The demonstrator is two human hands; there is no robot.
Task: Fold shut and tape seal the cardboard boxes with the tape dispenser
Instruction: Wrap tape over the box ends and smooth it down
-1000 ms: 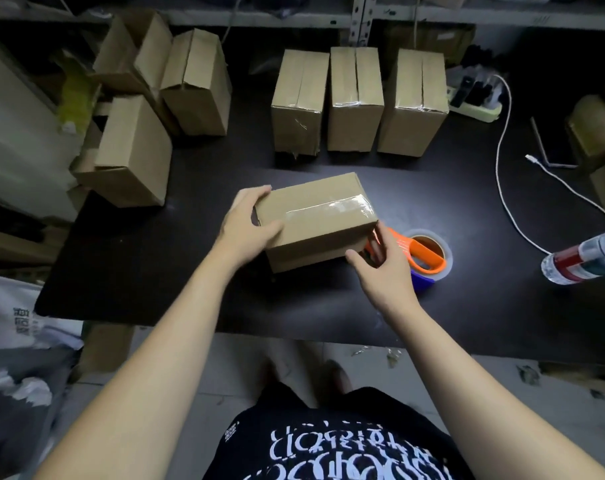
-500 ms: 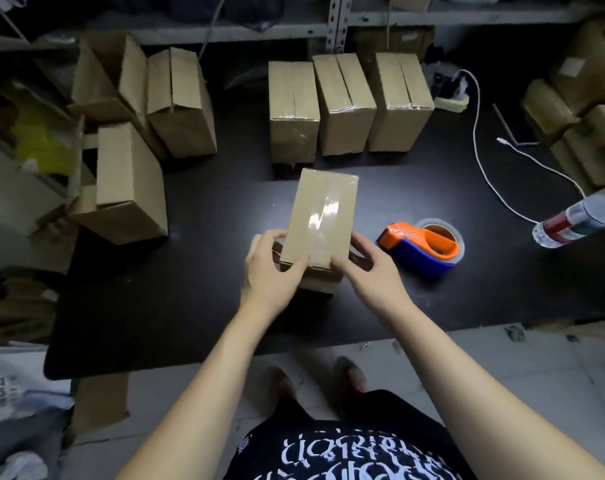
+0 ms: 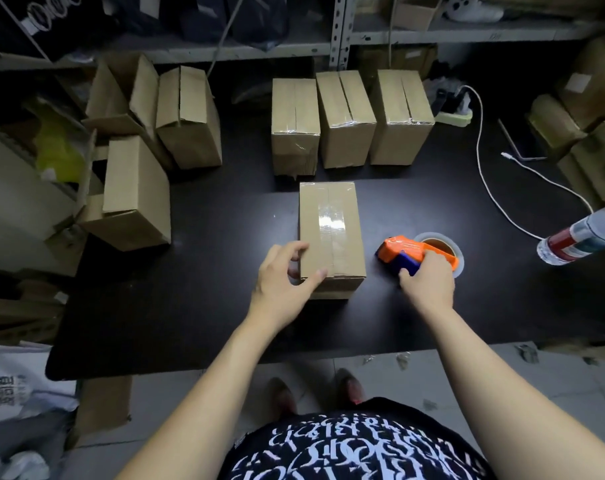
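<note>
A closed cardboard box (image 3: 330, 233) lies on the black table (image 3: 197, 306), its long side pointing away from me. A strip of clear tape runs down its top seam. My left hand (image 3: 282, 277) holds the box's near left corner, thumb on the top edge and fingers curved along the left side. To the right of the box sits the orange and blue tape dispenser (image 3: 403, 252) with its roll of clear tape. My right hand (image 3: 429, 282) grips the dispenser's handle from the near side.
Three taped boxes (image 3: 344, 116) stand in a row at the back. Several untaped boxes (image 3: 136, 192) are piled at the left. A plastic bottle (image 3: 581, 237) lies at the right edge, with a white cable (image 3: 484, 161) and a power strip (image 3: 455, 116) behind.
The box was turned from crosswise to lengthwise and set flat. My right hand left the box and took hold of the tape dispenser. My left hand shifted to the near left corner.
</note>
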